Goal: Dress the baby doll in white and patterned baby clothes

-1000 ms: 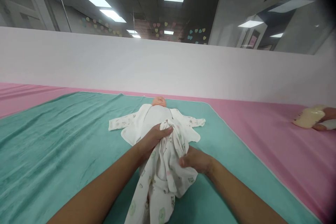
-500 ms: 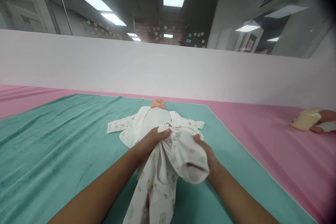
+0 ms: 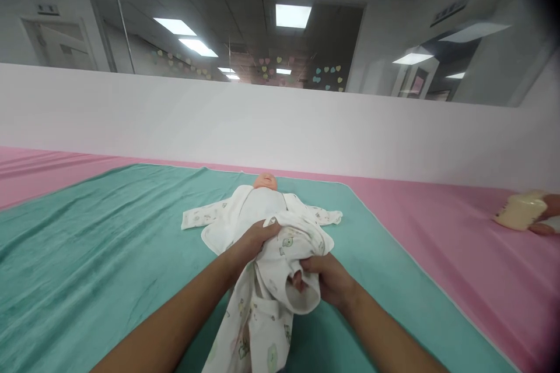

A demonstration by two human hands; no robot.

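A baby doll lies on its back on a teal blanket, dressed in a white printed top with both sleeves spread out. Over its lower body lies a pair of white printed baby trousers. My left hand grips the bunched waist of the trousers at the doll's middle. My right hand is closed on a gathered trouser leg, its fingers tucked into the leg's opening. The doll's legs are hidden under the cloth.
The teal blanket rests on a pink sheet that runs right and left. A white partition wall stands behind. At the far right edge lies a cream cloth bundle beside part of another doll.
My right hand let the trouser leg down from its raised hold and regathered it lower, with fingers now inside the opening. My left hand kept its grip at the waist.
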